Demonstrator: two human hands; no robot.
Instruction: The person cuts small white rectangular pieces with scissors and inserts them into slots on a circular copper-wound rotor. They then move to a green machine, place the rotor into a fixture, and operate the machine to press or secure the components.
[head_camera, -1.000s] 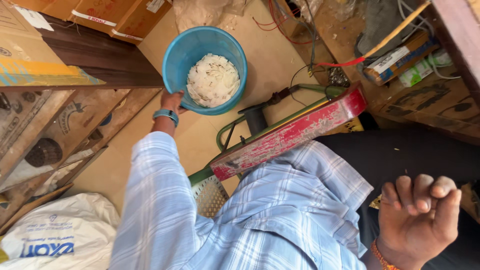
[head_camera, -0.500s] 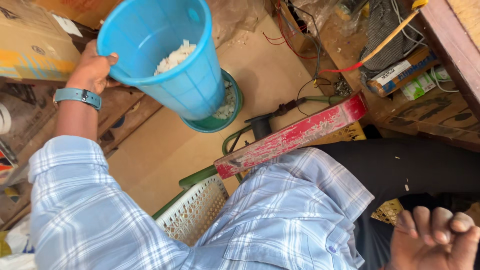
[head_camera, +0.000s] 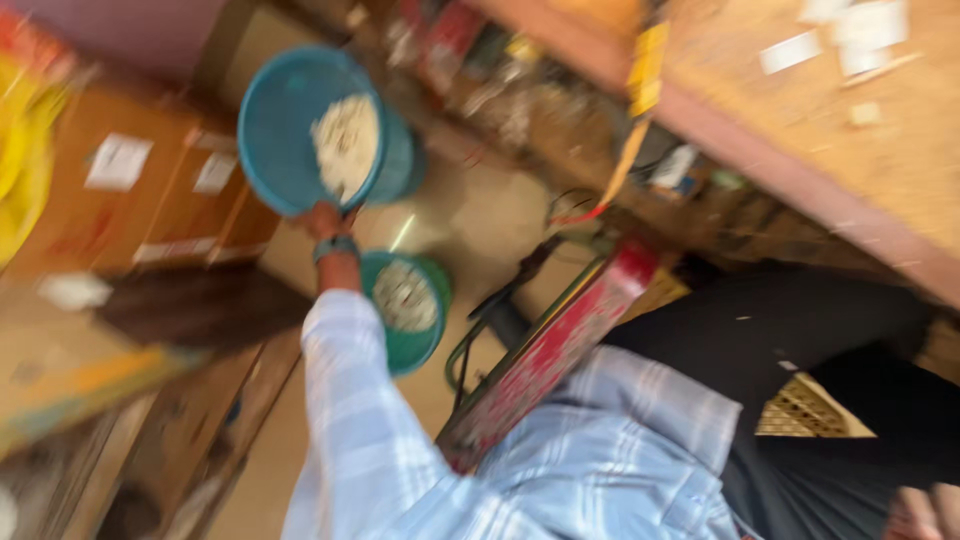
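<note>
My left hand (head_camera: 325, 222), with a wristband on its wrist, grips the rim of a blue plastic bucket (head_camera: 290, 130) held up in the air and tilted so its mouth faces me. White grainy stuff (head_camera: 345, 145) lies inside it. Below my forearm a green bowl (head_camera: 420, 335) stands on the floor, holding more white stuff. My sleeve is a pale blue check. Only the edge of my right hand (head_camera: 925, 515) shows at the bottom right corner, beside my black trousers (head_camera: 800, 330). The whole view is blurred.
A long red bar (head_camera: 560, 350) on a green metal frame slants across the middle. Cardboard boxes (head_camera: 150, 190) stack up at the left. A wooden bench edge (head_camera: 800, 190) with cluttered shelves beneath runs along the top right. A woven seat (head_camera: 800, 410) shows under my legs.
The bucket has swung from close to my face out to the upper left and tipped its mouth toward me. The green bowl is now in full view. My right hand slid almost out of frame.
</note>
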